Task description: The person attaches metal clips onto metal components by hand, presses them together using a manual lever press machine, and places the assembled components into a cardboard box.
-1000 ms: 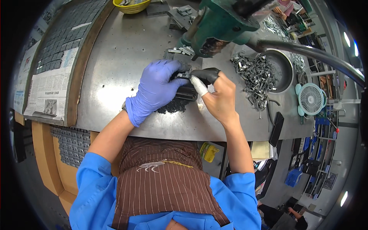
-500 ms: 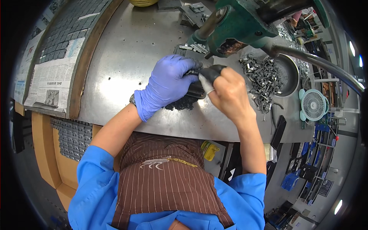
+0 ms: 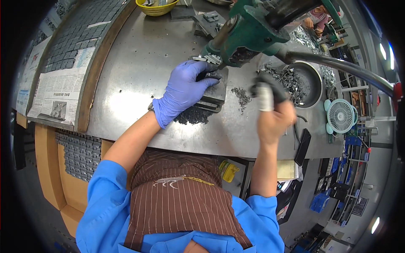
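Observation:
My left hand [image 3: 183, 86], in a purple-blue glove, is closed on a small dark part [image 3: 214, 76]. It rests over a dark metal fixture block [image 3: 217, 95] beneath the green press [image 3: 253, 36]. The glove hides most of that part. My right hand [image 3: 274, 111] is apart from it, over the table's right side beside a heap of small metal pieces [image 3: 291, 80]. Black covers and one white cover sit on its fingers. Motion smears those fingertips, so whether they hold anything is unclear.
Black shavings [image 3: 194, 116] lie by the block, with more small scraps [image 3: 242, 99] to its right. A round metal tray [image 3: 316, 90], pliers [image 3: 298, 128] and a light-green fan [image 3: 341, 116] are at right. A wood-edged board [image 3: 95, 71] holds rows of dark parts at left.
My right hand has pulled away from my left hand and swung right, toward the metal pieces. The left hand stays at the block, which now shows more fully, along with the scraps beside it.

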### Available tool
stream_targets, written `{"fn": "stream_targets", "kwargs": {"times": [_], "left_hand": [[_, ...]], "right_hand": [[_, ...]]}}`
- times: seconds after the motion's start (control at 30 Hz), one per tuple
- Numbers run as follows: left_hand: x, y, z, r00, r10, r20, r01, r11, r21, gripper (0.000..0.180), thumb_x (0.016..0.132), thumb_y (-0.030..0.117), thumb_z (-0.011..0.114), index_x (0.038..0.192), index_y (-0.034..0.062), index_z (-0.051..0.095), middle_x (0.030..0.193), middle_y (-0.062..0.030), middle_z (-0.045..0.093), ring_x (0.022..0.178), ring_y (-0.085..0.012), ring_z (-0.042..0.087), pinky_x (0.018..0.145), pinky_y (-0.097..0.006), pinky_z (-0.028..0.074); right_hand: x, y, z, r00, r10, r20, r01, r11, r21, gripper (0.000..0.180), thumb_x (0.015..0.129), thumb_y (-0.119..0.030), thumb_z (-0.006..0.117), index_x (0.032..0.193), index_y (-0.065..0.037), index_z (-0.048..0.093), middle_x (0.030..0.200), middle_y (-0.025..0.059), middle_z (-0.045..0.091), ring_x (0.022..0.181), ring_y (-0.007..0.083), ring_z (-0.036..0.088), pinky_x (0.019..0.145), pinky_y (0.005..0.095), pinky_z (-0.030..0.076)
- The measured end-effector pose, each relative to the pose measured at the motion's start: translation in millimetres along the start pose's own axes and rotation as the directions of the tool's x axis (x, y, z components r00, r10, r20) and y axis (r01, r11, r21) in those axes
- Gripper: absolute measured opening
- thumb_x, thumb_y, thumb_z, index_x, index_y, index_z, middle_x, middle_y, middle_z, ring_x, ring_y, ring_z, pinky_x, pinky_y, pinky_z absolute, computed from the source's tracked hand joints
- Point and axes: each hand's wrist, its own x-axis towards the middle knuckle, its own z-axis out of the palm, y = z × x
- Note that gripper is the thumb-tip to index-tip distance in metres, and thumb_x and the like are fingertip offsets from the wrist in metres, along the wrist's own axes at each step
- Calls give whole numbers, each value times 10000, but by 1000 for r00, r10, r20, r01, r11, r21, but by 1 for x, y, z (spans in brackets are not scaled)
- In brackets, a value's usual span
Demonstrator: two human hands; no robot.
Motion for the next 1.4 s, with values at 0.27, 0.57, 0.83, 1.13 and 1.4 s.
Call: {"fn": "stream_targets", "kwargs": {"times": [0.27,0.57,0.83,1.13,1.4], "left_hand": [[10,1,1,999,-46,11,46,998,52,293,667,68,726,930,-17,628,804,-102,620,659,-121,566,614,-254,467],[16,-7,9,994,-88,64,89,996,-13,270,699,9,694,957,-21,618,843,-103,638,734,-111,606,665,-231,498],[14,0,1,993,-79,83,78,997,12,275,685,61,708,941,0,627,801,-103,642,697,-135,605,652,-258,488],[-2,-4,-42,998,-26,59,23,999,48,287,690,66,692,965,22,621,826,-93,640,743,-149,607,684,-254,474],[-34,-45,-97,944,-54,327,-18,977,214,334,670,68,678,995,35,607,988,-125,599,901,-240,576,763,-316,466]], "right_hand": [[96,-88,-84,960,-253,-120,245,552,797,607,836,-498,408,1240,-54,318,1249,150,340,1131,276,329,1026,454,241],[33,-95,-44,893,-135,-430,394,694,602,228,798,-329,438,645,-183,520,504,-69,309,592,108,272,678,313,253],[-19,-87,-33,887,-130,-443,349,817,460,354,842,-393,417,545,-215,340,412,-93,257,509,81,233,634,288,273],[69,-85,-73,973,-104,-206,229,536,812,444,882,-370,417,1107,-10,548,1061,131,578,1016,288,505,951,458,309],[19,-8,-70,960,271,-66,-138,667,732,353,892,-197,482,1149,44,510,1116,197,558,1017,278,549,878,413,425]]}}
